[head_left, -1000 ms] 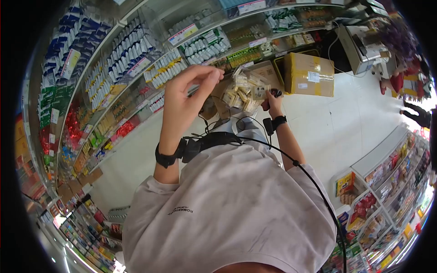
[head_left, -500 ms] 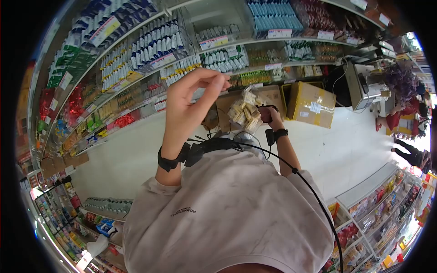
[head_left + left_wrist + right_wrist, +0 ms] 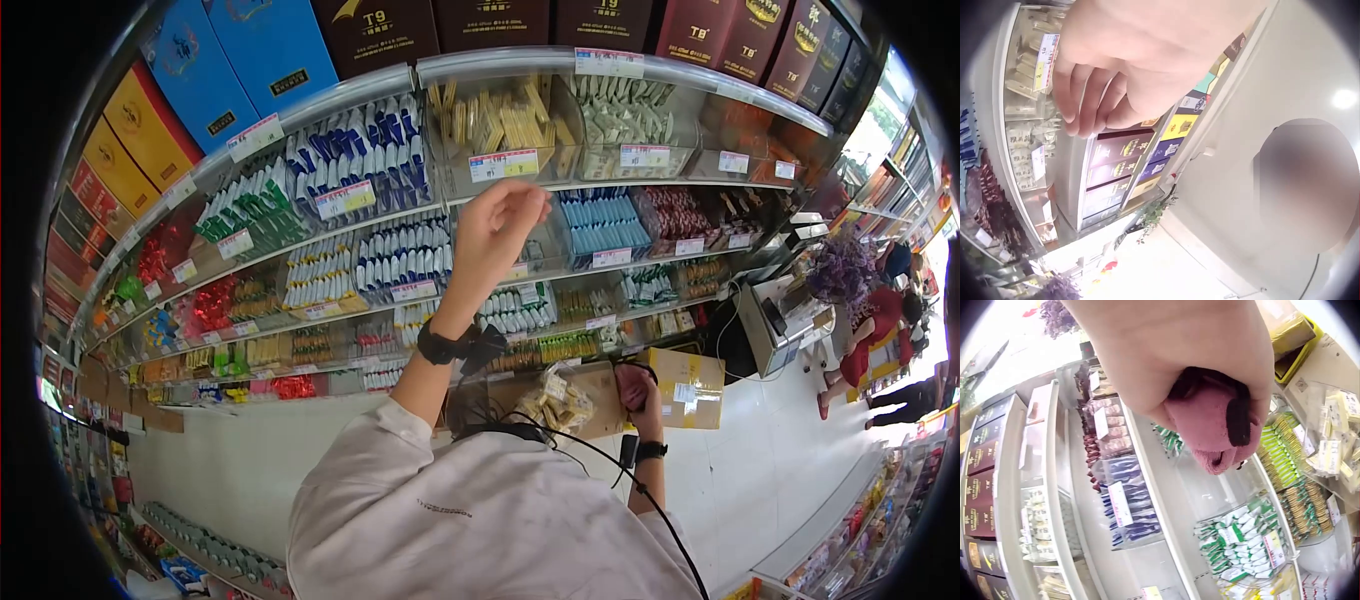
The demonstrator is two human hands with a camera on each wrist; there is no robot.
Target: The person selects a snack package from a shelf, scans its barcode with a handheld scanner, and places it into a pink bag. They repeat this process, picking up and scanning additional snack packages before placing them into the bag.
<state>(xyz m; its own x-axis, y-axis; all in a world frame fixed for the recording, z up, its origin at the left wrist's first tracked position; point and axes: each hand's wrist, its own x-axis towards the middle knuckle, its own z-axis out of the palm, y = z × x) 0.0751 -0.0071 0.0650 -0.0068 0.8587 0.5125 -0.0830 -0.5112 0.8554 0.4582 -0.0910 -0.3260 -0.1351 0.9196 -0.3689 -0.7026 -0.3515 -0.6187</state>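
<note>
Left hand (image 3: 503, 222): raised on an outstretched arm to the shelves, fingertips bunched against the thumb, just below the bin of yellow packets (image 3: 500, 122) and its price label (image 3: 504, 164). Whether it pinches anything cannot be told.
Right hand (image 3: 640, 392): held low, elbow bent, fingers clamped round a pink object (image 3: 1210, 428) with a black band.
Clear bag of small packets (image 3: 556, 402): just beside that hand, between the two arms.
Cardboard box (image 3: 690, 385): beyond it, at the foot of the shelves.
Bin of blue packets (image 3: 600, 220): beside the raised hand.
</note>
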